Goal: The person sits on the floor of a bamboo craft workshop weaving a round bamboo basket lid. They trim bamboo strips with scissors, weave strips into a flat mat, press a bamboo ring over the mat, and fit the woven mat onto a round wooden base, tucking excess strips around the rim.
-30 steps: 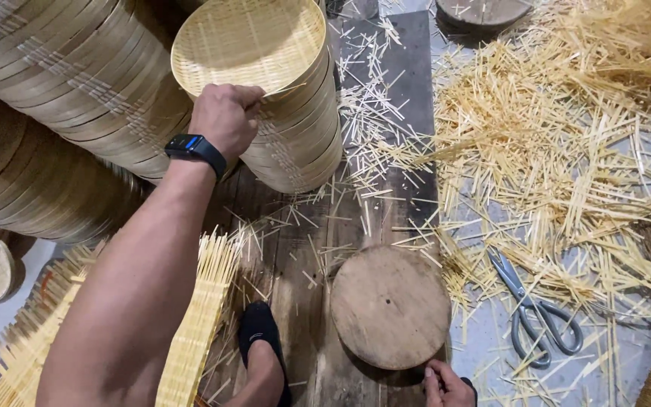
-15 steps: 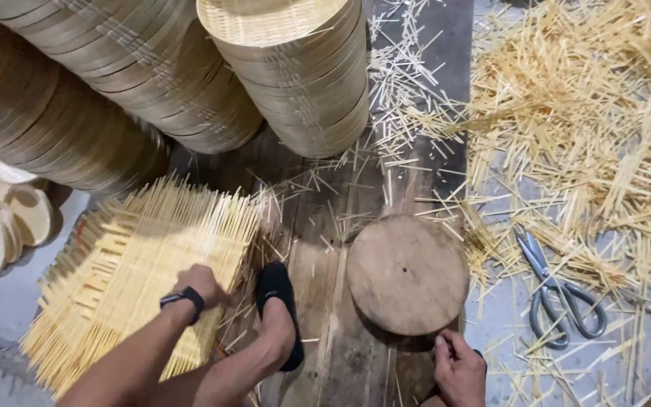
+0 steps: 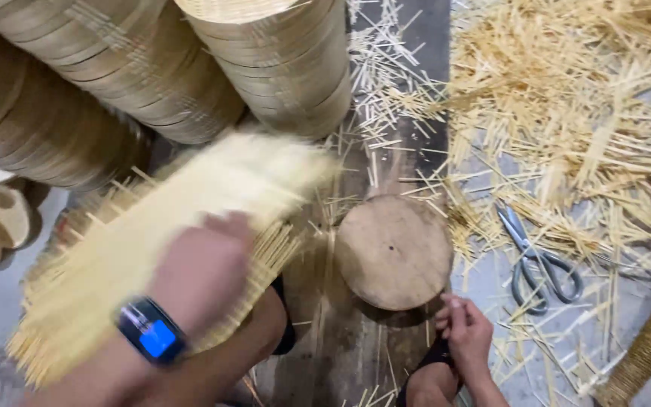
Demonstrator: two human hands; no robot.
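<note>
Left hand (image 3: 205, 275) on woven mat (image 3: 190, 218) (blurred)

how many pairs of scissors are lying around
1. The scissors lie on the floor right of the round wooden block, among the strips. More could be hidden under that pile.

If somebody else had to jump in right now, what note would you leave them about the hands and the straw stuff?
Left hand: lifting a flat woven mat of pale bamboo strips, blurred with motion.
Right hand: resting by the near edge of the round wooden block, holding nothing that shows.
Grey metal scissors lie on the floor right of the block, among loose bamboo trimmings.
Stacks of finished round woven trays stand behind.
The mat's strip ends still stick out untrimmed.
</note>
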